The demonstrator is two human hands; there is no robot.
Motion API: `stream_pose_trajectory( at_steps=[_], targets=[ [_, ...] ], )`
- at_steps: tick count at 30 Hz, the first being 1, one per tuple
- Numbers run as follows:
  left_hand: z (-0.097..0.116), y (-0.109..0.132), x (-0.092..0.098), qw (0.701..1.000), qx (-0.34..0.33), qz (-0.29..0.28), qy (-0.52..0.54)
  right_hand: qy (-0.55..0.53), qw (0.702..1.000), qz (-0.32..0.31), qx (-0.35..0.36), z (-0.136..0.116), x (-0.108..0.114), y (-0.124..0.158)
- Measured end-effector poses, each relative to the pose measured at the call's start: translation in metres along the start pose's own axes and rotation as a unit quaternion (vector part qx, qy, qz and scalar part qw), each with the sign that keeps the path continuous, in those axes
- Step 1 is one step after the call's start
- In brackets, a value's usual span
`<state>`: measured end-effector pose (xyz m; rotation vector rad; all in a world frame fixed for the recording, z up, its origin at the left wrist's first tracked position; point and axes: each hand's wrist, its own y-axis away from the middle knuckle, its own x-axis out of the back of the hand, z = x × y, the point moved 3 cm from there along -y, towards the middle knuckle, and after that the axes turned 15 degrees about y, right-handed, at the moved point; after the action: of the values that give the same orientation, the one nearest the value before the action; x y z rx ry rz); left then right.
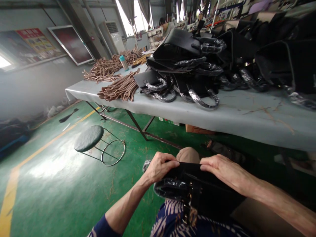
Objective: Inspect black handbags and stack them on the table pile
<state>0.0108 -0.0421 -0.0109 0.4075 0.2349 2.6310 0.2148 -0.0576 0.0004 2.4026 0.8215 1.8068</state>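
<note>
A black handbag [197, 194] with a plastic-wrapped handle rests on my lap. My left hand [161, 166] is closed on the bag's top edge at its left end, fingers curled over the rim. At the right end of the same edge my right hand [221, 169] grips it, fingers bent over the top. My knee shows between the two hands, just beyond the bag.
A long grey table [247, 118] stands ahead, piled with black handbags [197, 62] and brown leather straps [120, 89]. A round stool [89, 138] stands on the green floor to the left. A blue bottle [123, 62] stands on the table. People sit far back by the windows.
</note>
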Motion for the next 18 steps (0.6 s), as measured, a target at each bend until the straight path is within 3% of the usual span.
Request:
stream_pose_trajectory(
  at_steps=[9, 18],
  targets=[
    [-0.005, -0.002, 0.001, 0.998, 0.042, 0.022, 0.051, -0.042, 0.997, -0.015, -0.055, 0.023, -0.016, 0.016],
    [-0.011, -0.004, 0.001, 0.995, 0.064, 0.014, 0.073, -0.073, 0.99, 0.049, -0.106, 0.043, -0.028, 0.032]
  ],
)
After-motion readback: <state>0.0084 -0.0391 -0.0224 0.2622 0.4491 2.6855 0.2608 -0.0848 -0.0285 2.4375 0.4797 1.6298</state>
